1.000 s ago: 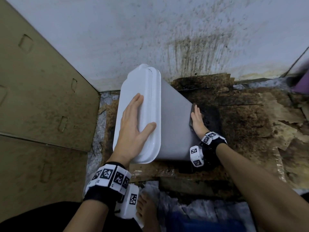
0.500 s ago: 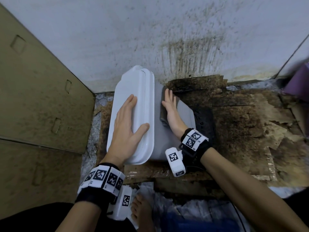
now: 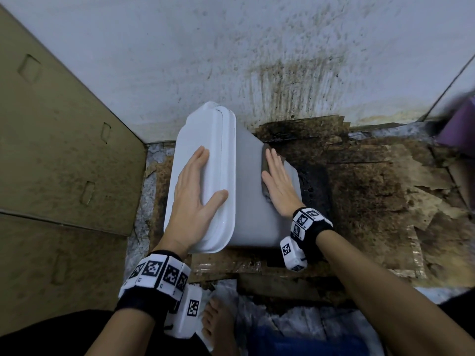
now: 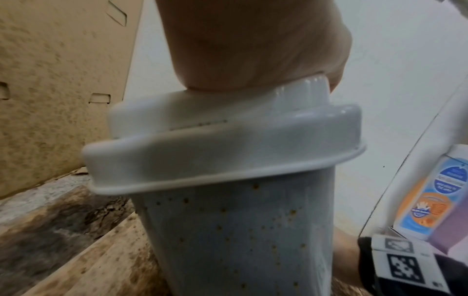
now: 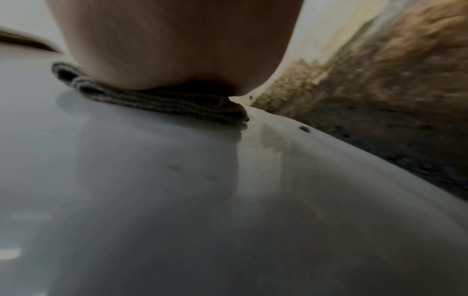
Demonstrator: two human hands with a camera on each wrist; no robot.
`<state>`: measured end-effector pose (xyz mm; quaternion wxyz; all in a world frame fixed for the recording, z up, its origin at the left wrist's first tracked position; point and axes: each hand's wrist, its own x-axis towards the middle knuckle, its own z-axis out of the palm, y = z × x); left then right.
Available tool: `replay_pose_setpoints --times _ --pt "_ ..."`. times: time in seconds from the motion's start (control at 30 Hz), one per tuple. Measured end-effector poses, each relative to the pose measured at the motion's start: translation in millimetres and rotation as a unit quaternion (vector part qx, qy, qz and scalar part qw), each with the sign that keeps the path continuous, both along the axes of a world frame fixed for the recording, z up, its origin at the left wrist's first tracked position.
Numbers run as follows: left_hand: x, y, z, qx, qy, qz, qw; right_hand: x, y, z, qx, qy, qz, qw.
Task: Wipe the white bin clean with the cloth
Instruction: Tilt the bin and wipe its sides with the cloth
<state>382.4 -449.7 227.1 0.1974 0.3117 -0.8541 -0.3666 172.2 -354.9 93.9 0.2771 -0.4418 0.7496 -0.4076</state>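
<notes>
The white bin [image 3: 248,191] stands on the stained floor, tilted, its lid [image 3: 213,160] towards the left. My left hand [image 3: 198,186] lies flat on the lid with fingers straight and thumb spread. Flat on the bin's upper side, my right hand [image 3: 280,183] presses a folded grey cloth [image 3: 264,173]. The cloth [image 5: 162,102] shows under the palm in the right wrist view, lying on the bin's wall [image 5: 177,200]. Brown specks dot the bin's near side [image 4: 240,240] in the left wrist view, below the lid [image 4: 222,144].
A stained white wall [image 3: 257,60] rises just behind the bin. Brown cardboard panels [image 3: 59,150] stand on the left. Dirty, torn cardboard [image 3: 372,196] covers the floor to the right. My bare foot [image 3: 218,322] is below the bin. A labelled pack [image 4: 430,198] sits at the right.
My right hand slid the cloth from the bin's right edge up near the lid, then back a little towards the right. The left hand stayed flat on the lid.
</notes>
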Motion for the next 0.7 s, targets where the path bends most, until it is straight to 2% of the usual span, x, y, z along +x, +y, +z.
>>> replay_pose_setpoints --times 0.1,0.3,0.37,0.53,0.7 --pt "-1.5 2.1 1.2 0.001 -0.003 -0.006 1.0 -2.9 6.5 -14.0 0.027 -0.07 -0.049 0.996" --pt "-1.4 2.6 1.6 -0.007 -0.01 -0.002 1.0 24.0 -3.5 -0.2 0.039 -0.109 -0.136 0.984" --pt "-1.2 2.5 2.5 -0.012 -0.009 -0.005 1.0 39.7 -3.7 14.2 0.018 -0.097 -0.136 0.986" --pt "-3.1 4.2 1.3 -0.02 -0.012 -0.01 1.0 95.7 14.7 66.2 -0.1 -0.084 -0.074 0.989" --pt "-2.3 6.3 -0.4 -0.024 -0.013 -0.011 1.0 109.3 34.0 64.7 -0.116 -0.054 -0.064 0.99"
